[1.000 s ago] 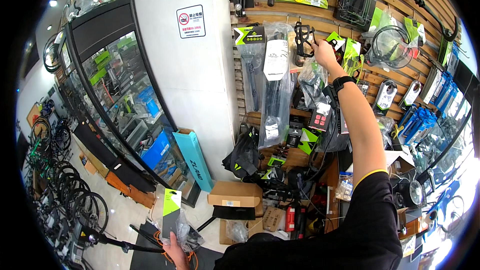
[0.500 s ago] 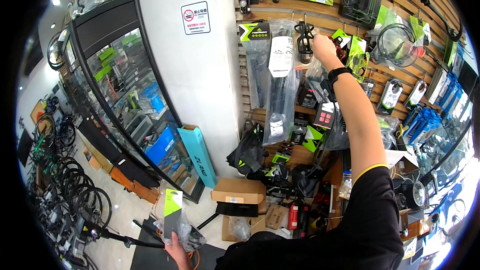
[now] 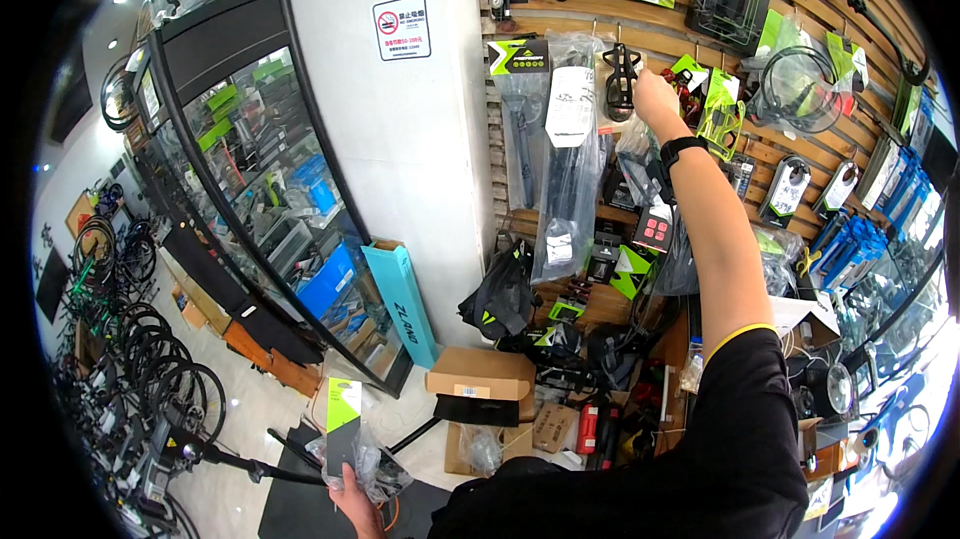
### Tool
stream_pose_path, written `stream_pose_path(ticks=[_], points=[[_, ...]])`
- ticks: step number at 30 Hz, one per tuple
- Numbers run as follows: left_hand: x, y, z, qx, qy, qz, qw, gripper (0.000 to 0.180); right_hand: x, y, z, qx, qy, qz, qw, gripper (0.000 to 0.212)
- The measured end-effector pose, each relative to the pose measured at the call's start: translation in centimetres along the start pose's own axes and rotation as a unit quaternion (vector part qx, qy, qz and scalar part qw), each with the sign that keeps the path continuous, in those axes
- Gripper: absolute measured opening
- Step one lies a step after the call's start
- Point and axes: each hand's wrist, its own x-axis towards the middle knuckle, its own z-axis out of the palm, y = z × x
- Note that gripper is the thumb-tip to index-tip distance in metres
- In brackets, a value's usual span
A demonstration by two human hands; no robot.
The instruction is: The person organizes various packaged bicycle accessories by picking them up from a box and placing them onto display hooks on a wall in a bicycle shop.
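Observation:
My right hand (image 3: 657, 101) is raised to the wall display, its fingers curled at the right edge of a black bottle cage (image 3: 621, 82) hanging there. The fingertips are partly hidden, but they appear closed on the cage. Just right of the hand hang red items (image 3: 688, 89) and a bright green bottle cage (image 3: 720, 127). Low at the front, my left hand (image 3: 355, 501) grips a clear plastic package with a green and grey header card (image 3: 344, 407). What lies inside that bag is hard to make out.
Long bagged tubes (image 3: 570, 169) hang left of the black cage. A glass cabinet (image 3: 290, 49) and a tall blue box (image 3: 402, 304) stand to the left. Below are an open cardboard box (image 3: 480, 371) and red items (image 3: 588, 429). Bicycles (image 3: 165, 369) line the far left.
The view has shifted slightly. The black bottle cage has turned a little beside my right hand. My left hand keeps the package in about the same place.

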Motion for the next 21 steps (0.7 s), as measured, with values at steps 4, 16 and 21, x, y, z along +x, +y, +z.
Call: stream_pose_path(ticks=[4,16,21], points=[[-0.7,0.5,-0.2,0.002,-0.004,-0.005,1.000,0.029,-2.8,-0.9,-0.3,0.055,0.022,0.077,0.995,0.021],[-0.7,1.0,1.6,0.061,-0.091,-0.016,0.994,0.030,-27.5,-4.3,6.3,0.246,-0.204,-0.037,0.947,0.042],[-0.2,1.4,6.1,0.093,-0.197,-0.053,0.975,0.027,-40.8,-5.4,6.4,0.354,-0.258,0.041,0.898,0.057]])
